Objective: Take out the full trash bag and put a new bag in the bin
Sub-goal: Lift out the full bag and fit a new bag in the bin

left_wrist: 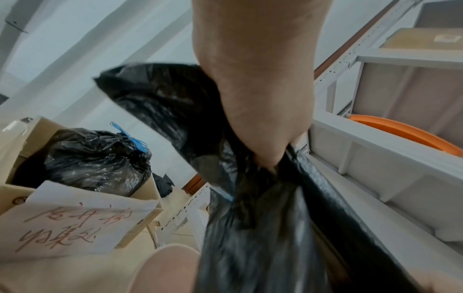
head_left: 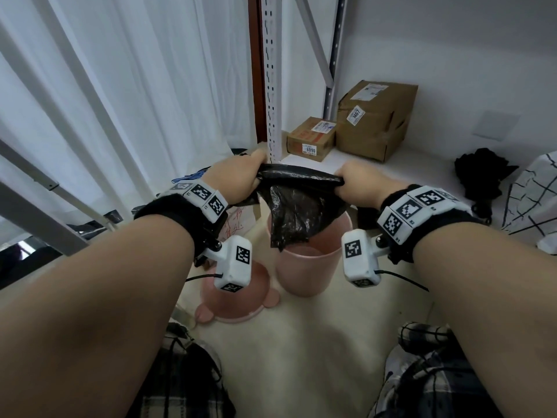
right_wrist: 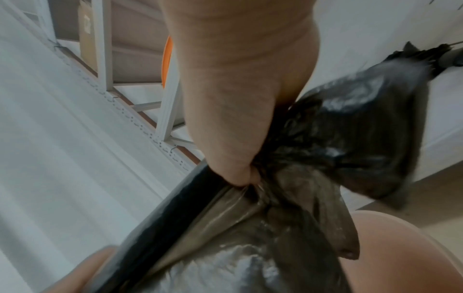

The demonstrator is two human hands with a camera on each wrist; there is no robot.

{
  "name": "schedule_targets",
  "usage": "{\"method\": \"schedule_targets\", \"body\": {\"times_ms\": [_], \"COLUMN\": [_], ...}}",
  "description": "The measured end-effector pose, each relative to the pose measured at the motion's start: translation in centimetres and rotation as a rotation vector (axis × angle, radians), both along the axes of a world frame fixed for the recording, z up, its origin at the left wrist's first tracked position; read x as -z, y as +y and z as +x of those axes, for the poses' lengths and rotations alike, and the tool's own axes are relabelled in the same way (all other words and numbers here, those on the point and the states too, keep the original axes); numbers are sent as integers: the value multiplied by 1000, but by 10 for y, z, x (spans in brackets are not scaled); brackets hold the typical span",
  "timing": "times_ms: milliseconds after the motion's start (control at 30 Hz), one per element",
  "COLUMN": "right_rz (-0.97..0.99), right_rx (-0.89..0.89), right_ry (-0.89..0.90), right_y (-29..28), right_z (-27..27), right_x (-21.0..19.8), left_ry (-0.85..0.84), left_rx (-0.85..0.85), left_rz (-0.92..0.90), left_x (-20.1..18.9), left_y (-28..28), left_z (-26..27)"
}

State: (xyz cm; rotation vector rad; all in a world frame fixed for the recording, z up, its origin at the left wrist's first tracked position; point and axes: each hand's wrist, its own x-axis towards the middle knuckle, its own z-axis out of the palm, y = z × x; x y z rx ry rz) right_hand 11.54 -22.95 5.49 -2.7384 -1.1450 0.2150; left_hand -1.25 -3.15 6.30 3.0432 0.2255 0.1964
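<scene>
A thin black trash bag is stretched between my two hands above a pink bin. Its lower end hangs down into the bin's mouth. My left hand grips the bag's left end in a fist, and the left wrist view shows the black bag bunched under my left hand. My right hand grips the right end; in the right wrist view the bag bunches out of my right hand. A full, tied black bag sits in a cardboard box at the left.
The pink lid lies on the floor left of the bin. Cardboard parcels sit on a low white shelf behind it, with a metal rack post and white curtains. A black cloth heap lies at right.
</scene>
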Motion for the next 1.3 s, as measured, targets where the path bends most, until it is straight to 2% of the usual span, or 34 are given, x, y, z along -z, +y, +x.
{"method": "schedule_targets", "body": {"times_ms": [100, 167, 300, 467, 533, 633, 833, 933, 1067, 1133, 1200, 1300], "right_rz": [95, 129, 101, 33, -40, -61, 44, 106, 161, 153, 192, 268], "right_rx": [-56, -79, -103, -57, -63, -111, -166, -152, -81, -78, -110, -199], "right_ry": [59, 62, -47, -106, -134, -57, -101, -31, 60, 52, -27, -156], "right_y": [-2, -3, -3, 1, 1, -2, 0, 3, 6, 9, 12, 17], "right_z": [0, -2, -8, -6, 0, 2, -4, -7, -7, -9, -11, -14], "right_x": [1, 1, -6, -4, -1, 2, -3, -2, 1, -2, -7, -14], "left_ry": [0, 110, 184, 191, 114, 86, 36, 72, 112, 83, 61, 104], "left_rx": [-7, -39, -100, -116, -63, 29, 3, -19, 5, -11, -4, 23], "left_rz": [123, 157, 33, 207, 154, -44, -159, -148, 4, -107, -330, -543], "left_x": [2, 4, 6, 3, 2, 0, 1, 0, 3, 6, 9, 6], "left_y": [3, 1, 2, 4, 6, 4, 0, -2, -5, -9, -16, -27], "left_z": [3, 2, 3, 4, 4, 2, -1, 1, 6, 8, 10, 14]}}
